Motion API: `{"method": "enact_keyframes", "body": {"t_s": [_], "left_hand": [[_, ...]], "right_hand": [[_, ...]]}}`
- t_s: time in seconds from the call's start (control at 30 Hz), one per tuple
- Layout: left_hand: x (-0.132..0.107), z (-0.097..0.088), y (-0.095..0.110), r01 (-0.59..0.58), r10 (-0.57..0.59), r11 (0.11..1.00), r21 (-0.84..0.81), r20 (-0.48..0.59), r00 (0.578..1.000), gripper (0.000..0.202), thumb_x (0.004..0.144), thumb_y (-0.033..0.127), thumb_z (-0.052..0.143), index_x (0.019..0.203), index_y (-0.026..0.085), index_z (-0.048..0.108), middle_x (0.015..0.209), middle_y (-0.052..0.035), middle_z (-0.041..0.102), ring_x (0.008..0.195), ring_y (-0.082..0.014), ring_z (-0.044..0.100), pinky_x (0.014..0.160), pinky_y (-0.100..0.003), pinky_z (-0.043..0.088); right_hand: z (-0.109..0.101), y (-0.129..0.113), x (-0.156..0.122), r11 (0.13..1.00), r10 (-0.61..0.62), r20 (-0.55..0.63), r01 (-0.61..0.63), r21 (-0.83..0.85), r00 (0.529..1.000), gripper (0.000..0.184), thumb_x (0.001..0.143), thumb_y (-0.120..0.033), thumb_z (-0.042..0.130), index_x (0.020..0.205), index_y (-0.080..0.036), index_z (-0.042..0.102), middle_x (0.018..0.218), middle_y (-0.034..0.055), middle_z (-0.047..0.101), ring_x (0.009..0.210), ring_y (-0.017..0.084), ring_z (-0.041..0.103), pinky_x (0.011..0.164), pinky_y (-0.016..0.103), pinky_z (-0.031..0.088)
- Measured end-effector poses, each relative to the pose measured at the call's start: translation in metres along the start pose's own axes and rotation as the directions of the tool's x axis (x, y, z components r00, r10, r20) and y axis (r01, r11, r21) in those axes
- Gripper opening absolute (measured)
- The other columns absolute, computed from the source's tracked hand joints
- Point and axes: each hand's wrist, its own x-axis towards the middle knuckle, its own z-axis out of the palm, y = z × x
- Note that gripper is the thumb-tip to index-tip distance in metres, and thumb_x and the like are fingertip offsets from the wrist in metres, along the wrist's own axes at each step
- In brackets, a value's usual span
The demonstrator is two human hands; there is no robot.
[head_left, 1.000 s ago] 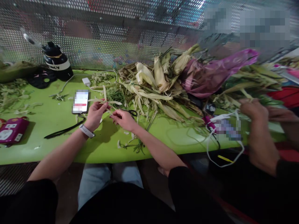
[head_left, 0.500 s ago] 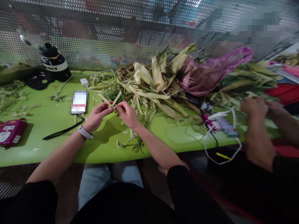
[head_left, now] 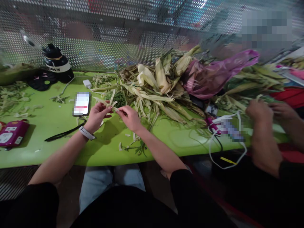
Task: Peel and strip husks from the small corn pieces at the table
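My left hand (head_left: 97, 114), with a white watch on the wrist, pinches thin pale corn-husk strips (head_left: 107, 102) above the green table (head_left: 59, 152). My right hand (head_left: 129, 117) is closed on the other end of the same strips, fingertips nearly touching the left hand's. Behind both hands lies a big pile of corn husks and ears (head_left: 156, 85).
A phone (head_left: 82, 103) on a white charger cable lies left of my hands, with a black strap (head_left: 63, 133) below it. A magenta device (head_left: 11, 133), a black bottle (head_left: 58, 65), a purple plastic bag (head_left: 213, 76). Another person's hands (head_left: 263, 110) work at the right. Perforated metal wall behind.
My right hand rose from the table to meet the left and took hold of the husk strips; both hands have since shifted slightly down. The neighbour's hands keep moving.
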Motion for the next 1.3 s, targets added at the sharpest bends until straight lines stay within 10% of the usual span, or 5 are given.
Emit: {"method": "enact_keyframes", "body": {"t_s": [0.37, 0.67, 0.9, 1.3], "left_hand": [[0.002, -0.007, 0.006, -0.235, 0.099, 0.848, 0.475, 0.294, 0.951, 0.019, 0.077, 0.027, 0.07, 0.093, 0.017, 0.07, 0.081, -0.0046, 0.067, 0.065, -0.013, 0.058, 0.057, -0.024, 0.049], [0.001, -0.008, 0.002, -0.213, 0.062, 0.877, 0.431, 0.339, 0.939, 0.034, 0.082, 0.03, 0.066, 0.112, 0.015, 0.065, 0.102, -0.0089, 0.068, 0.09, -0.0187, 0.064, 0.083, -0.035, 0.053], [0.0, -0.003, -0.007, -0.016, -0.006, 0.997, 0.079, 0.268, 0.963, 0.039, 0.078, 0.028, 0.075, 0.115, 0.017, 0.066, 0.099, -0.0055, 0.069, 0.091, -0.016, 0.066, 0.09, -0.033, 0.051], [-0.004, 0.008, -0.012, 0.065, -0.046, 0.991, -0.117, 0.155, 0.987, 0.038, 0.073, 0.026, 0.08, 0.108, 0.018, 0.067, 0.091, -0.0018, 0.071, 0.087, -0.0128, 0.066, 0.095, -0.033, 0.05]], "right_hand": [[-0.01, -0.005, 0.002, 0.832, -0.352, 0.035, 0.33, -0.447, 0.935, 0.025, 0.099, -0.032, 0.043, 0.092, -0.02, 0.064, 0.115, 0.0102, 0.063, 0.115, 0.024, 0.052, 0.103, 0.041, 0.037], [0.0, 0.006, 0.003, 0.997, 0.024, -0.033, -0.022, 0.074, 0.999, 0.029, 0.096, -0.048, 0.046, 0.09, -0.02, 0.054, 0.082, 0.0044, 0.064, 0.074, 0.016, 0.062, 0.071, 0.03, 0.049], [0.003, 0.006, 0.007, 0.823, 0.272, 0.047, -0.258, 0.506, 0.961, 0.035, 0.083, -0.054, 0.061, 0.086, -0.02, 0.052, 0.073, -0.0027, 0.057, 0.063, 0.012, 0.061, 0.063, 0.028, 0.054], [0.014, 0.007, 0.006, 0.732, 0.297, 0.083, -0.282, 0.621, 0.951, 0.038, 0.077, -0.055, 0.067, 0.084, -0.02, 0.055, 0.073, -0.0034, 0.057, 0.055, 0.008, 0.054, 0.054, 0.023, 0.051]]}}
